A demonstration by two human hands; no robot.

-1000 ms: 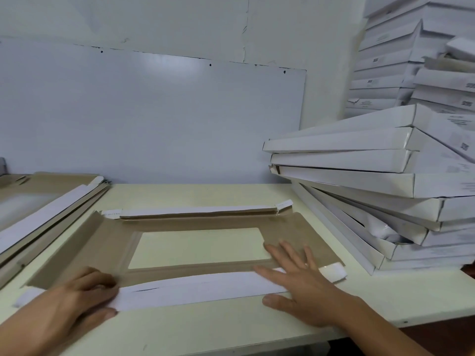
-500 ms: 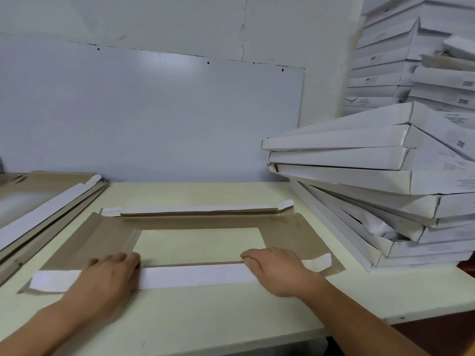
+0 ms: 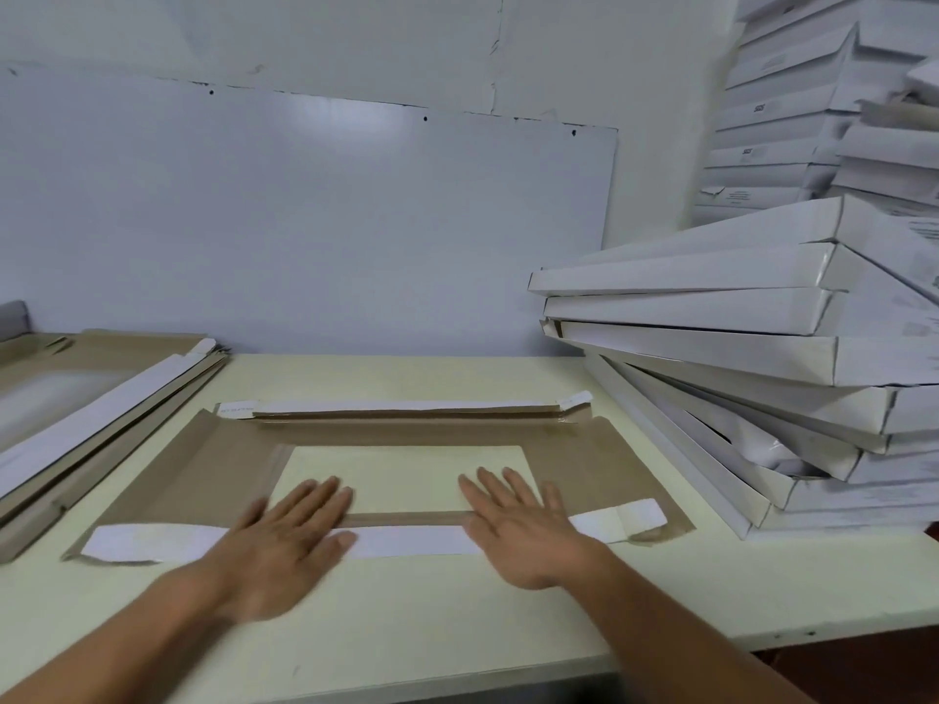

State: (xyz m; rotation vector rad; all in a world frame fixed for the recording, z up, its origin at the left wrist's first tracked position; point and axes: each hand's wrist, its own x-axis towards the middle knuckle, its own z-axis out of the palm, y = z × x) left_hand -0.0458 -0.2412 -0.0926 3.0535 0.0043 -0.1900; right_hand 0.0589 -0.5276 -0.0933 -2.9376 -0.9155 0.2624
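Not much can be read from where I stand. In the upper right of the frame, the tall stack of white boxes (image 3: 792,88) carries a short dark logo (image 3: 759,108) on one box edge and a second logo (image 3: 747,151) on an edge lower down. Each looks like three slanted capitals, perhaps "SGS", but both are too blurred to be sure. Lower in that stack, a few lines of fine print (image 3: 737,195) are illegible. At the far right edge of the frame, the leaning pile of boxes (image 3: 711,307) shows grey small print (image 3: 922,231), also unreadable. In the middle of the frame, the cardboard blank (image 3: 203,459) has a faint grey word (image 3: 236,410) at the left end of its far flap (image 3: 406,406), and I cannot make it out.
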